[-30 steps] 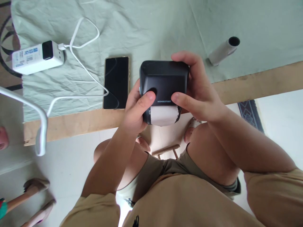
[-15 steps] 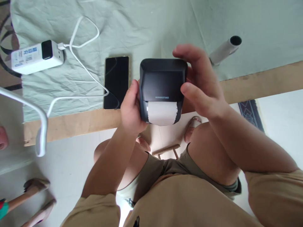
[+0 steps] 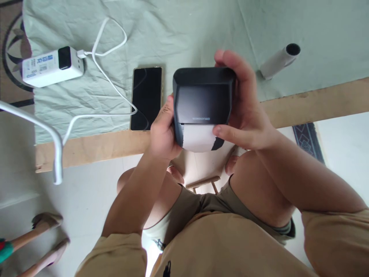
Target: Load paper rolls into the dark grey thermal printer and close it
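Note:
A black label printer (image 3: 203, 100) is held up over the table's near edge, between my two hands. White paper (image 3: 197, 137) with a ragged right edge sticks out of its lower front. My left hand (image 3: 164, 132) is closed around the printer's left side, its fingers mostly hidden underneath. On the other side my right hand (image 3: 248, 104) wraps the printer's right edge, with the thumb resting by the paper's right edge and the fingers bent near the top corner. Just left of the printer lies a dark-screened phone (image 3: 147, 98).
A white power bank (image 3: 53, 66) with a white cable (image 3: 99, 114) is on the green cloth (image 3: 184, 27) at left. A light-coloured tube (image 3: 278, 61) lies at right. Another person's feet (image 3: 47, 219) are on the floor at lower left.
My right hand has closed in on the printer; its thumb has come down and left to the paper's edge. The scene has shifted slightly right in view.

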### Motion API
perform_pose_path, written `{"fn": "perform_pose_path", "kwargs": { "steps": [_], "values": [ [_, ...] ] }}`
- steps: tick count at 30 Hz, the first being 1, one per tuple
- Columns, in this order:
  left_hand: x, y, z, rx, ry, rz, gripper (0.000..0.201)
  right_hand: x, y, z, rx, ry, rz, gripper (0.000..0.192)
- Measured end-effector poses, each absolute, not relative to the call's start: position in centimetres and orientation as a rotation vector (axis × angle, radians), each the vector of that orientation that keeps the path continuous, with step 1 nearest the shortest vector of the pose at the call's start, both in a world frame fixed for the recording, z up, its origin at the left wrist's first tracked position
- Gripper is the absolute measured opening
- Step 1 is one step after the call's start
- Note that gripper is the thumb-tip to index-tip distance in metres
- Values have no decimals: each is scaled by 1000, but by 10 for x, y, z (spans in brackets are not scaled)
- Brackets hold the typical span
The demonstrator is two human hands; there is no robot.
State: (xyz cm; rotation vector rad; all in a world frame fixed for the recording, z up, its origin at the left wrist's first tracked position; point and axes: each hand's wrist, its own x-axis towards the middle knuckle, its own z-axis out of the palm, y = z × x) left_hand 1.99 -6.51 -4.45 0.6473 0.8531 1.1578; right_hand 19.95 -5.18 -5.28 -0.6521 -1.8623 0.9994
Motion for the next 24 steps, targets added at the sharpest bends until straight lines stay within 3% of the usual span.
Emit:
{"fn": "perform_pose_path", "kwargs": {
  "steps": [4,7,12,15,17,21,24],
  "values": [
    [23,-64,-36,634,754,1147,44,199,-55,-48,-782,-1790,976,82],
    [25,-65,-34,644,698,1160,41,196,-57,-35,-948,-1713,725,70],
    [25,-68,-41,712,707,1089,24,185,-51,-7,-1083,-1460,405,22],
    [24,-68,-43,715,722,1094,25,183,-45,-1,-964,-1429,413,34],
    [25,-69,-42,696,691,1101,24,185,-44,1,-1015,-1530,354,30],
    [25,-69,-40,669,663,1069,20,188,-51,14,-1363,-2107,114,5],
    [24,-69,-40,699,665,1081,19,184,-55,26,-1629,-2471,-24,8]
  ]
}}
